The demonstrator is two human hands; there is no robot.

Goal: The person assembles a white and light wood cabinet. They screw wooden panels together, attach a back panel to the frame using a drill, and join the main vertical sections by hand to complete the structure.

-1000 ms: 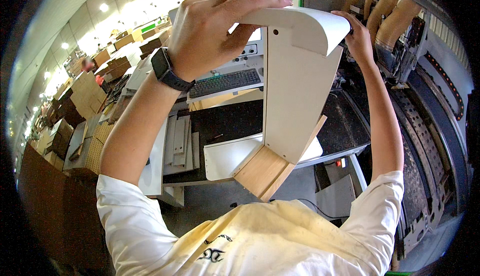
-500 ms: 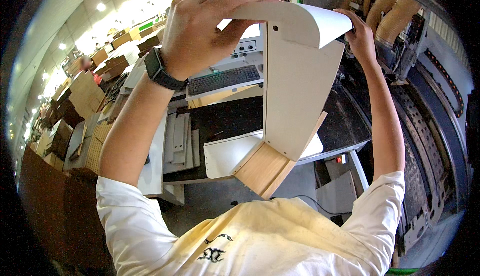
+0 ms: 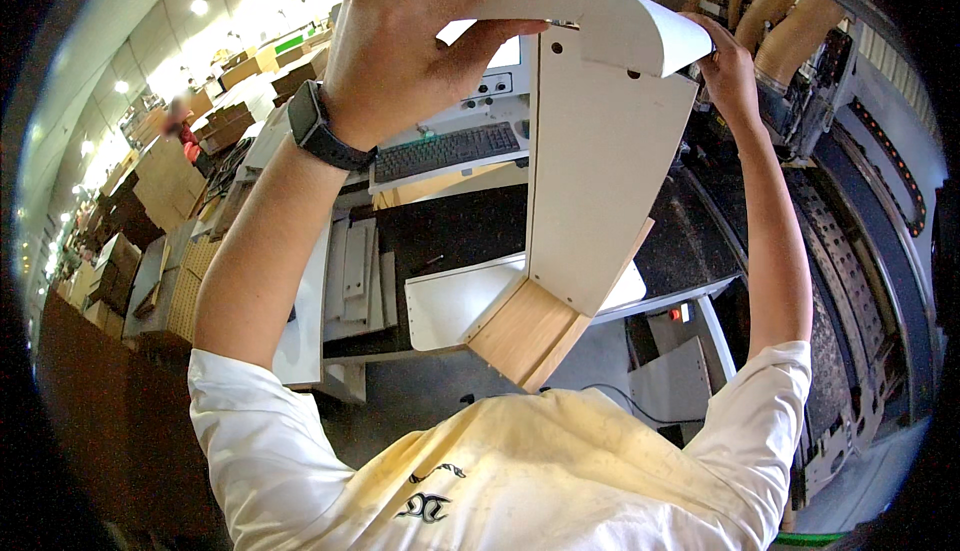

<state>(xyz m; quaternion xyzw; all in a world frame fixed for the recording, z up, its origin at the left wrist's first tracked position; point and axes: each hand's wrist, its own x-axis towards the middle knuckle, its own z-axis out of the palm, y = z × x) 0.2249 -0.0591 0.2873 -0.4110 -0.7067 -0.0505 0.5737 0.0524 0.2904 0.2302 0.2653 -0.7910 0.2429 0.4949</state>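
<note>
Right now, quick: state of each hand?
Left hand: closed on the white round-cornered panel, thumb below, fingers above.
Right hand: at that panel's right end; fingers partly hidden, grip cannot be told.

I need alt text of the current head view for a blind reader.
A person's left hand and right hand hold a round-cornered white panel at the top of an upright white board, whose lower end meets a pale wooden piece. Beyond are a keyboard and a black worktop with stacked panels.
</note>
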